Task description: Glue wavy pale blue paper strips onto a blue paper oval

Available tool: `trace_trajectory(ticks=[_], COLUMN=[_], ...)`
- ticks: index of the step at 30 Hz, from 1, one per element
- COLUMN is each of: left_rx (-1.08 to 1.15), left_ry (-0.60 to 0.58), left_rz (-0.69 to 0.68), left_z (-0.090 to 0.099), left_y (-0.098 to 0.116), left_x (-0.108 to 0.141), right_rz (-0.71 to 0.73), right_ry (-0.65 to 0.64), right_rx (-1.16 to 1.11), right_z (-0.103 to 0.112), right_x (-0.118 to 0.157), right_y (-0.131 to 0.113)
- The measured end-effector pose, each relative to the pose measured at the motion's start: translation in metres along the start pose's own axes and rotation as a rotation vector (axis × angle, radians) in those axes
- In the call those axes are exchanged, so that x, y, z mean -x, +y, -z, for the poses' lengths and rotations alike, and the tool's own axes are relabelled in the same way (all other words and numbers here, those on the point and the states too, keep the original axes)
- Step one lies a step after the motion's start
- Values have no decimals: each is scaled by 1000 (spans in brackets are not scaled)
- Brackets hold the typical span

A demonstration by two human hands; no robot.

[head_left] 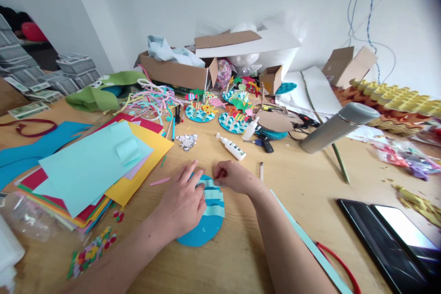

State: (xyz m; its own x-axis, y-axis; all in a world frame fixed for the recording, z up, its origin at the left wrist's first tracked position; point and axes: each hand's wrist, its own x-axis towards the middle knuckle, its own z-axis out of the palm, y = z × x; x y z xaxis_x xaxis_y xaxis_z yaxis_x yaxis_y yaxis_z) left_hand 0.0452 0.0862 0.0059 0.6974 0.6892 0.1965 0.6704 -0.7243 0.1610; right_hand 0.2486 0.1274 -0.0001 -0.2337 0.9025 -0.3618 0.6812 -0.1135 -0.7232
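Note:
A blue paper disc (pixel 203 234) lies on the table in front of me, crossed by pale aqua paper strips (pixel 214 211). Over its left side rests my left hand (pixel 182 200), fingers spread and stretched out, covering the strips' left ends. At the disc's upper right edge is my right hand (pixel 234 177), its fingers curled in a pinch at the right end of the top paper strip (pixel 209 184). Part of that strip is hidden under my fingers. Just beyond the hands lies a white glue bottle (pixel 232 148), tipped on its side.
Coloured paper sheets (pixel 86 161) are stacked at left. Decorated discs (pixel 234 121) with paper fish stand at the back, before a cardboard box (pixel 175 71). Right of me are a grey flask (pixel 337 126), a phone (pixel 403 229), red-handled scissors (pixel 339 264) and a long aqua strip (pixel 306 239).

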Motion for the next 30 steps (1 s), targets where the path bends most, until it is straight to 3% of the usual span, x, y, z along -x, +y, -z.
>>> trace_trajectory(ticks=[8,30], left_rx=[-2,11], left_ry=[-26,-2], left_rz=[9,-4], left_z=[0,0], left_y=[-1,0], left_x=[0,0], right_rz=[32,29], right_ry=[-37,14], right_rx=[-10,36], right_z=[2,-1], right_x=[2,-1], right_y=[-3,-1])
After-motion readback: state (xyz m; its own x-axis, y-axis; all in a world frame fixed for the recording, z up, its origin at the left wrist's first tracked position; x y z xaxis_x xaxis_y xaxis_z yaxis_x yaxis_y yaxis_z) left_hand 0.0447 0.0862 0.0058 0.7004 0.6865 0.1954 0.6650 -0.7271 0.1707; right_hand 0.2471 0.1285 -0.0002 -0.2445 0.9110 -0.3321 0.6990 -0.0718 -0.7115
